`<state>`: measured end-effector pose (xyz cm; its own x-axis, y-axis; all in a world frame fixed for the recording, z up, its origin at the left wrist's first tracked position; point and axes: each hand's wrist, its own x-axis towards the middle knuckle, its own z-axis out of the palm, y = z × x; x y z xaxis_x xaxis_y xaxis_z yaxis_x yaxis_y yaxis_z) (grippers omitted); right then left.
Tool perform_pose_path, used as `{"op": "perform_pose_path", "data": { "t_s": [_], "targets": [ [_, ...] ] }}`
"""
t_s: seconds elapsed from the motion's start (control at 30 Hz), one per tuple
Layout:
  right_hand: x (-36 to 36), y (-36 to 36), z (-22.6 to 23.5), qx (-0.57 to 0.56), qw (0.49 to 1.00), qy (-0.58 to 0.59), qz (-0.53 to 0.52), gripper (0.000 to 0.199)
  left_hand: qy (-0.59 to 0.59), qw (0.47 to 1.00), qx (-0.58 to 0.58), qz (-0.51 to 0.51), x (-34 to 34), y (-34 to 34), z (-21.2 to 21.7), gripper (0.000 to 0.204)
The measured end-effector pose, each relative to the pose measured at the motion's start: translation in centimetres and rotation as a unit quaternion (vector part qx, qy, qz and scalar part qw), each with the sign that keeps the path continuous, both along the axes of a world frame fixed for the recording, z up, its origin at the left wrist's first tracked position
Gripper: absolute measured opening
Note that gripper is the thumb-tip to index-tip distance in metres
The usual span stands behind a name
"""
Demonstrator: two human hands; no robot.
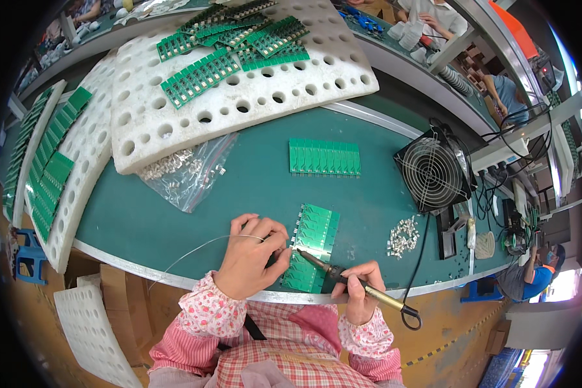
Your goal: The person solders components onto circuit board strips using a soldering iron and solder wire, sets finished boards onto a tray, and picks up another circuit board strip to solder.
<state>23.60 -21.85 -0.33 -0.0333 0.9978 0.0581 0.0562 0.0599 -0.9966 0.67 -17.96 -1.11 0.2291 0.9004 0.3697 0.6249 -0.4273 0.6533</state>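
Observation:
A green circuit board panel (318, 223) lies on the green bench top in front of me, with small connectors along its left edge. My left hand (249, 255) is closed on a thin solder wire (204, 244), its fingertips at that edge. The wire trails off leftward in a curve. Gripped in my right hand (363, 291) is a soldering iron (389, 300); its tip meets the panel's left edge close to my left fingers. Whether the tip touches the wire is too small to tell. Farther back lies a second green panel (324, 157).
A black fan (431, 169) with a wire guard stands at right, near a heap of small white connectors (403, 237). A clear bag (204, 178) of parts lies at left. Holed white foam boards (139, 84) carry several circuit panels (200, 76). The iron's cable (422, 258) crosses the bench.

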Motion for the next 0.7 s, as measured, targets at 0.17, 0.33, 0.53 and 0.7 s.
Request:
{"op": "perform_pose_path", "data": {
  "t_s": [0.17, 0.33, 0.53, 0.7],
  "targets": [
    [-0.18, -0.10, 0.26, -0.012, 1.000, 0.001, 0.006, 0.016, 0.019, 1.000, 0.002, 0.006, 0.04, -0.18, -0.11, 0.009],
    [0.03, 0.05, 0.34, -0.010, 1.000, -0.012, 0.018, 0.017, 0.019, 1.000, 0.004, 0.014, 0.13, -0.01, -0.34, 0.011],
    [-0.02, 0.06, 0.11, -0.009, 1.000, -0.001, 0.018, 0.018, 0.029, 0.999, 0.021, 0.007, 0.17, 0.07, -0.36, 0.013],
    [-0.10, 0.04, 0.18, -0.006, 1.000, -0.001, 0.014, 0.018, 0.016, 1.000, 0.016, 0.020, 0.29, 0.12, -0.22, 0.012]
  ]
}}
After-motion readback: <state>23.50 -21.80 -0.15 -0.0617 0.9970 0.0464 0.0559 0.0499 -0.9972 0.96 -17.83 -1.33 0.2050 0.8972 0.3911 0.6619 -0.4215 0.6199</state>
